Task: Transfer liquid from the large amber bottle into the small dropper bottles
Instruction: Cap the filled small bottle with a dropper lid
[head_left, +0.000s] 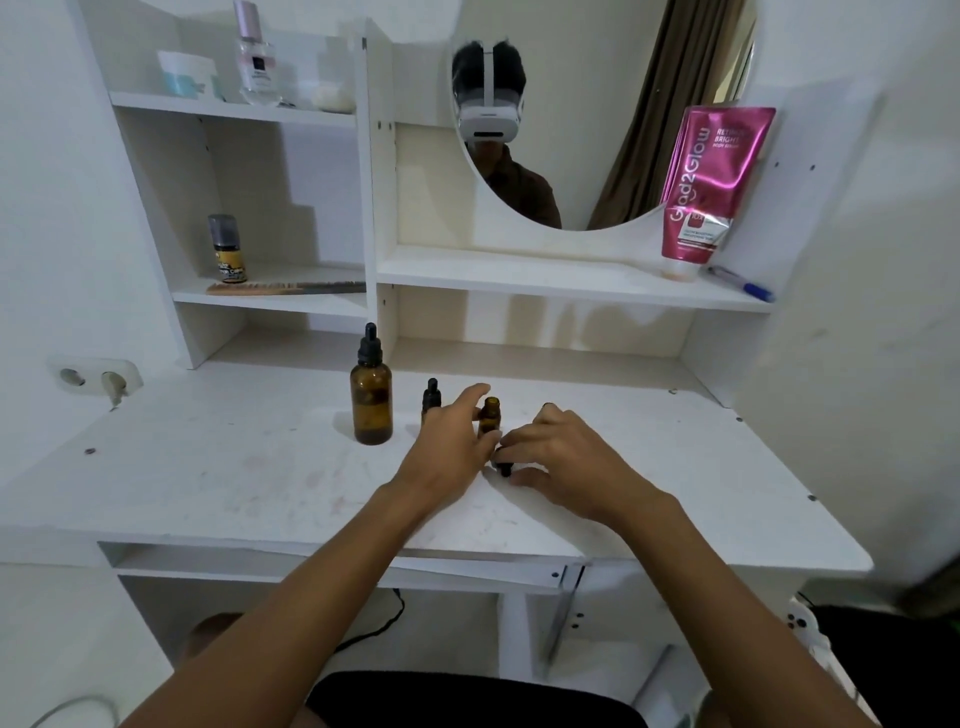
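Observation:
The large amber bottle (371, 398) stands upright on the white desk (218, 467), its black dropper cap on. To its right a small dropper bottle (431, 397) stands capped, partly hidden behind my left hand (451, 441). My left hand's fingers are around an uncapped small amber bottle (489, 415), steadying it. My right hand (558, 457) rests on the desk just right of it, fingers closed on a black dropper cap (505, 466) that touches the desk. Another dark cap tip shows behind my right hand's knuckles.
Shelves rise behind the desk with a small yellow-labelled bottle (226, 249), a comb (285, 287), a pink tube (711, 187), a blue pen (743, 283) and a round mirror (582, 104). A wall socket (96, 376) sits at the left.

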